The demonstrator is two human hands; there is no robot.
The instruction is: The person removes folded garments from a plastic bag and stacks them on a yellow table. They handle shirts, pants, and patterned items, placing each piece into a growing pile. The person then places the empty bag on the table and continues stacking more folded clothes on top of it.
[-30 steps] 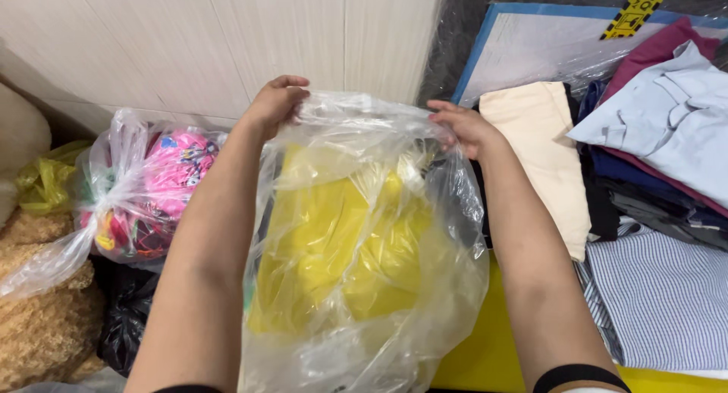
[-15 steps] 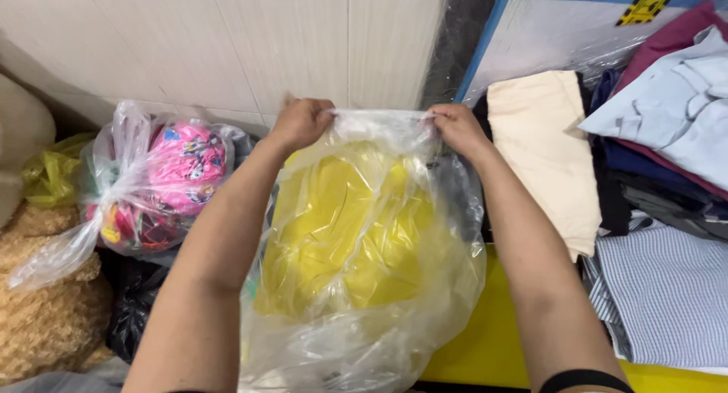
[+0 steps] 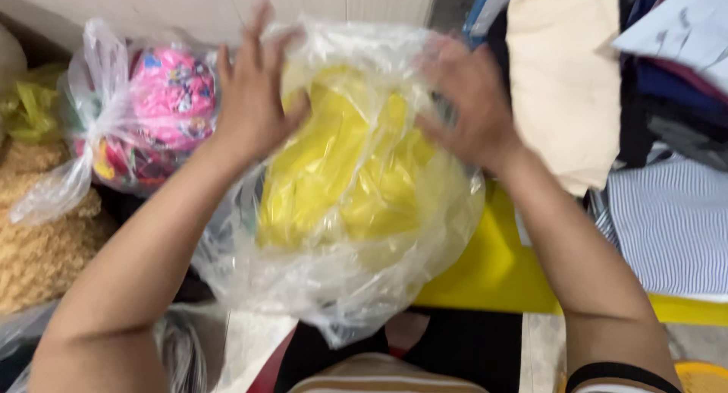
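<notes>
Both hands are on the clear plastic bag (image 3: 341, 279) at frame centre, which holds something yellow (image 3: 341, 173), probably folded fabric or plastic. Left hand (image 3: 254, 108) is at 11 o'clock of the bag, fingers spread wide and pointing up, palm pressed flat on the film, so no pinch, just an open-palm press. Right hand (image 3: 474, 108) is at 1 o'clock of the bag, motion-blurred; fingers look splayed and laid on the film, but can't tell whether it actually grips any plastic. The bag bulges below the hands, and its bottom edge hangs over a dark gap at 6 o'clock. Left of the bag, at 9–10 o'clock, sits a knotted clear bag (image 3: 114, 127) with a pink printed item (image 3: 171, 105) inside, touching or just beside the left forearm. A tan fuzzy mass (image 3: 42, 234) lies at 8 o'clock and a yellow-green bag (image 3: 26, 105) at the far left edge. At 1–2 o'clock there's a cream folded cloth (image 3: 565, 82); striped fabric (image 3: 667, 226) lies at 3 o'clock, with dark garments (image 3: 667, 112) stacked above it. A yellow flat surface (image 3: 493, 264) sits under the bag's right side at 4 o'clock.
</notes>
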